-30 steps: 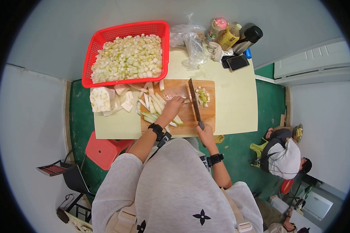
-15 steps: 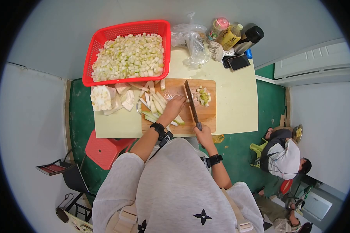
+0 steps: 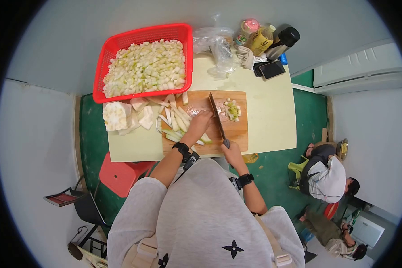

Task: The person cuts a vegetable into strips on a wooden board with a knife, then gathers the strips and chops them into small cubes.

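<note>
A wooden cutting board point(image 3: 239, 134) lies on the pale yellow table. My right hand point(image 3: 232, 154) is wrapped round the handle of a knife point(image 3: 217, 116), whose blade points away from me over the board. Left of the blade, my left hand point(image 3: 201, 124) presses down with its fingers together at small pale pieces, mostly hidden by the fingers. Diced pieces point(image 3: 232, 110) lie right of the blade. Pale and green vegetable strips point(image 3: 178, 119) lie left of my left hand. Large peeled chunks point(image 3: 117, 116) sit at the table's left side.
A red basket point(image 3: 188, 67) of diced vegetable stands at the back left. Plastic bags point(image 3: 222, 53), a yellow-labelled bottle point(image 3: 261, 41), a thermos point(image 3: 283, 42) and a phone point(image 3: 272, 70) are at the back. A red stool point(image 3: 120, 175) stands left. Two people sit at the right.
The knife blade has shifted slightly left, towards my left hand's fingers. The person at the lower right has moved further into view. The whole view has shifted slightly.
</note>
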A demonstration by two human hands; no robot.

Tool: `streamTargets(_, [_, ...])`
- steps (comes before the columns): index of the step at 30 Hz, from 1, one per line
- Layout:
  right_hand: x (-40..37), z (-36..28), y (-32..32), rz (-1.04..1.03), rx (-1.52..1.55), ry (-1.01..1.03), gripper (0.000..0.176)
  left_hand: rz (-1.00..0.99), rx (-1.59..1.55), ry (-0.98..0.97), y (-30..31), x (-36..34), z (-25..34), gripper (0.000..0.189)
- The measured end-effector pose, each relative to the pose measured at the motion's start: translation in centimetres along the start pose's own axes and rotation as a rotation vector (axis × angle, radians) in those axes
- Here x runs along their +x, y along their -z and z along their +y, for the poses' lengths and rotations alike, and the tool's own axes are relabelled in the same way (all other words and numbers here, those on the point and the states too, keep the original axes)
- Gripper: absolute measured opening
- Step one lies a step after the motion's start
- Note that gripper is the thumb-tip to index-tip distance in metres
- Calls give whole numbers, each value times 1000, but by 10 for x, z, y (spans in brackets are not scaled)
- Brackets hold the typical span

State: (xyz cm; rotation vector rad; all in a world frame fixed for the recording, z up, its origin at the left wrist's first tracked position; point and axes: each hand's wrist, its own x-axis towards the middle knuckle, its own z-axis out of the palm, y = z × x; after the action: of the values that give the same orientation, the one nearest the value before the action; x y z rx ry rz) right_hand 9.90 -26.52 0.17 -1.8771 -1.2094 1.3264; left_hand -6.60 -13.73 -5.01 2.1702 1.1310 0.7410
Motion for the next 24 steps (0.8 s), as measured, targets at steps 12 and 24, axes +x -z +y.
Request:
streamTargets(12, [-10,-6,17,117,187,-142,28,75,-59,11,2,1,3,12])
streamTargets(24, [-22,-29,13,-2,65,-137,26,101,-103,40,4,-2,4,11])
